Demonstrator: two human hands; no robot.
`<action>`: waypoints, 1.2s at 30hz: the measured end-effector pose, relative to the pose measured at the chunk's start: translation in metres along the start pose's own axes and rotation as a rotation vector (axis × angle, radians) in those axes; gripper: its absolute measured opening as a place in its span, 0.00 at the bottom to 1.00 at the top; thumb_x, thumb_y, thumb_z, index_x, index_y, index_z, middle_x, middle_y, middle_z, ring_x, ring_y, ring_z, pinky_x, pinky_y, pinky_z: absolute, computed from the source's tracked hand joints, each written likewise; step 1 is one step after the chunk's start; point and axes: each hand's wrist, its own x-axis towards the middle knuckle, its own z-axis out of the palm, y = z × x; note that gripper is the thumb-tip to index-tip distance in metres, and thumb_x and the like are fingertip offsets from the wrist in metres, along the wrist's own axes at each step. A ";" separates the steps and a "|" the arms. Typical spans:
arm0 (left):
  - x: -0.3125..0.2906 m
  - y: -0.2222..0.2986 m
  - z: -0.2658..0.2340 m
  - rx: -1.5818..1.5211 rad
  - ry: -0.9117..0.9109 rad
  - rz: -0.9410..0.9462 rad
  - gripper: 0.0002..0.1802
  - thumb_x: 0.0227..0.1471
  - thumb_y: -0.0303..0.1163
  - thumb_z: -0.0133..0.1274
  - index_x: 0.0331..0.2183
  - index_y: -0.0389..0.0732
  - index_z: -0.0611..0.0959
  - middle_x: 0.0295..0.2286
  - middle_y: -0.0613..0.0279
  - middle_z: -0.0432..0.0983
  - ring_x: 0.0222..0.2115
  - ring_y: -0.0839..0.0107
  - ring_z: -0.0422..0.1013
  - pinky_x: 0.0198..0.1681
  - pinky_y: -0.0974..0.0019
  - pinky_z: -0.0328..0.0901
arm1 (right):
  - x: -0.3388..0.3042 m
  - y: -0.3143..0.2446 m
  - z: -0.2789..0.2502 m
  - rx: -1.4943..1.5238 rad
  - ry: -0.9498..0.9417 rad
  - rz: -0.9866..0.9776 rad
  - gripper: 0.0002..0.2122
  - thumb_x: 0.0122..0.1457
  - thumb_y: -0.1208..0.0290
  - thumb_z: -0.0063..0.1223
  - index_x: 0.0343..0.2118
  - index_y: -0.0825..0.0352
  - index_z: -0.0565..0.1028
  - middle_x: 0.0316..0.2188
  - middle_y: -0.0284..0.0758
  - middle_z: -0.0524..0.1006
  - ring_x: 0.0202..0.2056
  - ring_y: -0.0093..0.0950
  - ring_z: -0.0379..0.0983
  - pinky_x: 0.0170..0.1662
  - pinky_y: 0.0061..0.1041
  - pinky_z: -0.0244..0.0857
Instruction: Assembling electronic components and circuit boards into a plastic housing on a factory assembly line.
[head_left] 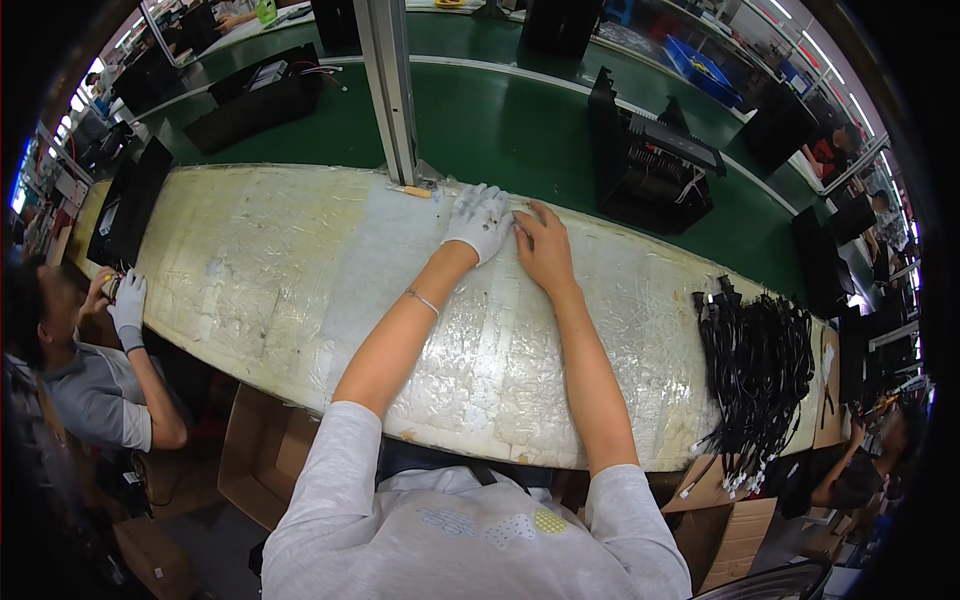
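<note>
My left hand (478,224), in a white glove with dark smudges, lies flat near the far edge of the plastic-covered worktable (270,270). Its fingers are stretched out with nothing held. Close on its right, my bare right hand (545,248) rests on the same edge, open, with loosely bent fingers. The fingertips of the two hands almost meet. A small tool with a yellowish handle (412,191) lies left of the glove, at the foot of a metal post (388,90).
Beyond the table runs a green conveyor (470,110) carrying a black open housing (655,165) at right and another black unit (260,100) at left. Black cables (755,370) lie heaped on the table's right. A co-worker (90,370) works at left beside a cardboard box (262,455).
</note>
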 end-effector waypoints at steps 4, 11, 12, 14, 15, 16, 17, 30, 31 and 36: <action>0.001 -0.002 0.000 0.003 0.018 0.012 0.26 0.60 0.46 0.40 0.55 0.44 0.71 0.57 0.57 0.65 0.60 0.59 0.56 0.64 0.56 0.46 | 0.001 -0.001 0.000 -0.003 -0.007 0.007 0.12 0.53 0.74 0.54 0.42 0.63 0.79 0.51 0.49 0.72 0.51 0.47 0.67 0.56 0.39 0.60; 0.001 -0.001 0.000 -0.003 0.033 0.002 0.25 0.60 0.45 0.41 0.55 0.44 0.72 0.56 0.57 0.65 0.60 0.59 0.57 0.64 0.57 0.46 | 0.002 -0.003 0.002 -0.083 -0.028 -0.043 0.14 0.55 0.73 0.53 0.46 0.66 0.75 0.51 0.47 0.71 0.52 0.47 0.66 0.56 0.39 0.59; 0.001 -0.002 0.002 -0.002 0.033 0.000 0.25 0.60 0.45 0.41 0.55 0.44 0.72 0.56 0.57 0.65 0.60 0.59 0.57 0.64 0.57 0.46 | 0.002 -0.003 0.001 -0.082 -0.036 -0.046 0.15 0.55 0.73 0.53 0.46 0.66 0.75 0.51 0.47 0.71 0.52 0.46 0.66 0.57 0.39 0.59; 0.000 -0.001 0.003 0.022 0.046 0.023 0.25 0.60 0.44 0.41 0.55 0.44 0.72 0.56 0.57 0.65 0.60 0.59 0.56 0.64 0.56 0.46 | 0.001 -0.003 0.000 -0.082 -0.044 -0.047 0.15 0.55 0.73 0.53 0.46 0.66 0.75 0.52 0.47 0.71 0.52 0.46 0.66 0.57 0.39 0.59; 0.000 -0.001 0.003 0.020 0.045 0.023 0.25 0.60 0.44 0.41 0.55 0.44 0.72 0.56 0.57 0.65 0.60 0.59 0.56 0.64 0.56 0.46 | 0.000 -0.003 0.000 -0.083 -0.045 -0.045 0.15 0.55 0.73 0.53 0.46 0.65 0.75 0.52 0.48 0.71 0.53 0.46 0.66 0.57 0.39 0.59; 0.000 -0.001 0.003 0.011 0.035 0.015 0.24 0.60 0.44 0.40 0.55 0.44 0.72 0.56 0.57 0.65 0.60 0.59 0.56 0.64 0.57 0.46 | 0.000 -0.003 0.000 -0.083 -0.046 -0.041 0.15 0.55 0.73 0.53 0.46 0.65 0.75 0.52 0.48 0.70 0.53 0.46 0.66 0.57 0.39 0.59; 0.000 -0.001 0.003 0.002 0.024 0.007 0.24 0.60 0.43 0.40 0.55 0.44 0.72 0.56 0.57 0.65 0.60 0.59 0.56 0.64 0.57 0.46 | -0.001 -0.004 0.001 -0.083 -0.047 -0.040 0.15 0.55 0.73 0.53 0.46 0.65 0.75 0.52 0.48 0.70 0.53 0.46 0.66 0.57 0.39 0.59; 0.001 -0.001 0.006 -0.030 0.028 -0.028 0.25 0.60 0.45 0.40 0.54 0.45 0.73 0.56 0.59 0.65 0.61 0.61 0.55 0.65 0.57 0.45 | 0.000 0.000 0.006 -0.136 -0.047 -0.022 0.18 0.56 0.73 0.52 0.51 0.67 0.72 0.52 0.47 0.70 0.53 0.46 0.65 0.58 0.39 0.57; 0.002 0.000 0.006 -0.032 0.050 -0.019 0.24 0.60 0.45 0.40 0.53 0.44 0.73 0.55 0.59 0.66 0.60 0.60 0.56 0.64 0.56 0.46 | 0.000 0.002 0.006 -0.122 -0.027 -0.021 0.18 0.55 0.73 0.52 0.51 0.67 0.71 0.52 0.47 0.70 0.53 0.46 0.65 0.58 0.39 0.57; 0.014 -0.007 -0.005 -0.324 0.073 -0.086 0.22 0.61 0.43 0.38 0.50 0.42 0.76 0.50 0.57 0.71 0.55 0.59 0.62 0.61 0.56 0.53 | 0.002 -0.003 0.002 -0.075 -0.029 0.007 0.19 0.55 0.72 0.52 0.51 0.69 0.70 0.52 0.47 0.70 0.53 0.46 0.65 0.58 0.39 0.58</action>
